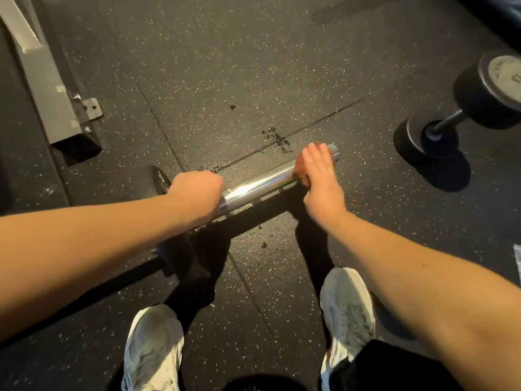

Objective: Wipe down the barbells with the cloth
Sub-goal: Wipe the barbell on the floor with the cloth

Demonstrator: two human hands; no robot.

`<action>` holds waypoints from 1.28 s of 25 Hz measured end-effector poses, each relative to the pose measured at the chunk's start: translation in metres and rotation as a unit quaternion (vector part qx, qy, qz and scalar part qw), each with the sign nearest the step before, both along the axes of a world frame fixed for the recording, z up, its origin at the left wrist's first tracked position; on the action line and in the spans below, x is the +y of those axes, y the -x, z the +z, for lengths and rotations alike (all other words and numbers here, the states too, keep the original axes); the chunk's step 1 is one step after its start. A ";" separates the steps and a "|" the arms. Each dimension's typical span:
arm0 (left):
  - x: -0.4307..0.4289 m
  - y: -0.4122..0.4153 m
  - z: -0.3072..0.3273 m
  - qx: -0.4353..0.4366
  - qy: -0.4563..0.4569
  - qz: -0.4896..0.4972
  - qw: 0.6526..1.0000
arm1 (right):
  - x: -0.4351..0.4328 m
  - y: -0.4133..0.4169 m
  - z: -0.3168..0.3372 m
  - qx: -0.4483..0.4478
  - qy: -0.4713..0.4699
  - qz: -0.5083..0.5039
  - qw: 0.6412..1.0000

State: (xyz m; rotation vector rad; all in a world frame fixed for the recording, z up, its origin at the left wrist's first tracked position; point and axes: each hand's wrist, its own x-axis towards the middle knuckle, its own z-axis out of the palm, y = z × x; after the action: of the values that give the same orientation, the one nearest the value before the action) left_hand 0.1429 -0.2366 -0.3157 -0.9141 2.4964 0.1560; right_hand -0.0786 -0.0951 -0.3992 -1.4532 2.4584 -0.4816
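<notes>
Barbell (253, 186) lies on the floor (253, 66). Left hand (197, 190) grips its sleeve beside the plate (160, 179); right hand (318, 170) curls over the cloth (300, 176) near the tip. Best wrap the cloth tight and stop the bar rolling.

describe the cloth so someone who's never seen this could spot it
A chrome barbell lies across the dark speckled floor. Follow it to its right end, where the right hand wraps over it. The cloth is the orange strip peeking from under that hand; everything around is chrome or black.
</notes>
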 end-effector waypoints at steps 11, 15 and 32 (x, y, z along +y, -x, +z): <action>-0.024 -0.050 0.035 0.042 0.060 -0.033 0.997 | -0.006 -0.096 0.011 -0.005 -0.049 0.132 0.990; -0.013 -0.092 0.042 0.129 0.101 0.034 0.986 | -0.011 -0.064 0.016 -0.009 -0.044 0.022 0.999; 0.014 -0.132 0.004 0.274 0.023 0.114 0.955 | -0.025 -0.126 0.020 0.021 -0.054 0.009 0.998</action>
State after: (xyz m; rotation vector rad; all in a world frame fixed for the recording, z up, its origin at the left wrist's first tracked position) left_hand 0.2750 -0.2228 -0.3120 -1.3253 2.8905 0.4871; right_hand 0.0479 -0.1205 -0.3791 -1.4540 2.4605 -0.3131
